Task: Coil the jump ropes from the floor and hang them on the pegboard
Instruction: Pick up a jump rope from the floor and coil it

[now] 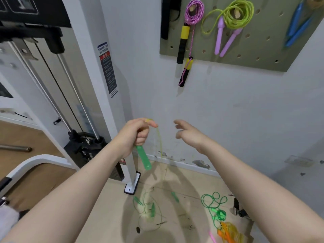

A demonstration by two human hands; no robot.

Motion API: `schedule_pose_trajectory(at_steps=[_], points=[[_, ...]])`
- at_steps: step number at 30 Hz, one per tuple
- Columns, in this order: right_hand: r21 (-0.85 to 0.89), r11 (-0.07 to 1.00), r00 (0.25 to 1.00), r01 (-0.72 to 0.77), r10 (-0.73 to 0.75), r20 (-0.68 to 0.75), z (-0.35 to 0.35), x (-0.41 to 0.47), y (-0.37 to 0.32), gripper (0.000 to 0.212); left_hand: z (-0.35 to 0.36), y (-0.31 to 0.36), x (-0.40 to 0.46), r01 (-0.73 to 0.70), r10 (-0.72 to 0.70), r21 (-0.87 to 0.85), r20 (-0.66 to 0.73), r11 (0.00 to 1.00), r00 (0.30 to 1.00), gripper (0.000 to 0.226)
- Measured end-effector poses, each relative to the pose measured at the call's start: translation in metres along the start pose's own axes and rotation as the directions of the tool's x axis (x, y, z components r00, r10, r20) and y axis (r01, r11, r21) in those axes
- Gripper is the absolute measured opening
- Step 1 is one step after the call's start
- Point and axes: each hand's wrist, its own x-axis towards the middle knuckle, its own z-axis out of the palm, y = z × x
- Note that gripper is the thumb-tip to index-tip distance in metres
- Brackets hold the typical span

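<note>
Left hand grips a green handle, fingers curled round its top, handle pointing down below the fist. A thin yellow-green cord leaves the top of the fist by the thumb and drops just to the right of that hand toward the floor; motion blur, so its full run is hard to trace. Right hand is open, fingers spread, holding nothing, close beside the cord but not touching it. Far below both hands the cord ends in a loose tangle on the floor with other green handles lying in it; cannot tell which belongs to this rope. Lower right of the right forearm: a bright green rope and an orange rope, both uncoiled. Up and right of the hands, the pegboard already carries a pink rope, a lime rope and blue handles. Risks, as judged: lifting may drag the tangle up as a knot, or snag a neighbouring rope; the right hand may miss the thin, swinging cord; uneven loops could slide off the fist; a slack coil may slip from its peg or disturb the ropes hung there.
</note>
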Motion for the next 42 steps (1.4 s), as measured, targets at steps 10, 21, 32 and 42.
schedule_pose_trajectory(at_steps=[10, 21, 32, 42], points=[[0.339, 0.917, 0.968, 0.210, -0.243, 0.059, 0.082, 0.012, -0.053, 0.014, -0.076, 0.037, -0.038, 0.011, 0.068, -0.231, 0.330, 0.973, 0.942, 0.033], [-0.300, 0.937, 0.982, 0.181, -0.188, 0.004, 0.149, 0.018, -0.031, 0.024, -0.146, 0.042, -0.041, -0.085, 0.174, -0.506, 0.132, 0.858, 0.976, 0.052], [-0.436, 0.708, 0.823, 0.556, -0.543, 0.167, 0.102, -0.029, -0.144, 0.019, -0.120, 0.015, -0.032, 0.003, -0.042, 0.109, 0.362, 0.994, 0.931, 0.063], [0.305, 0.876, 0.927, 0.374, -0.343, -0.152, 0.099, 0.008, -0.083, 0.024, -0.106, 0.021, -0.029, 0.310, 0.154, -0.419, 0.771, 0.854, 0.617, 0.038]])
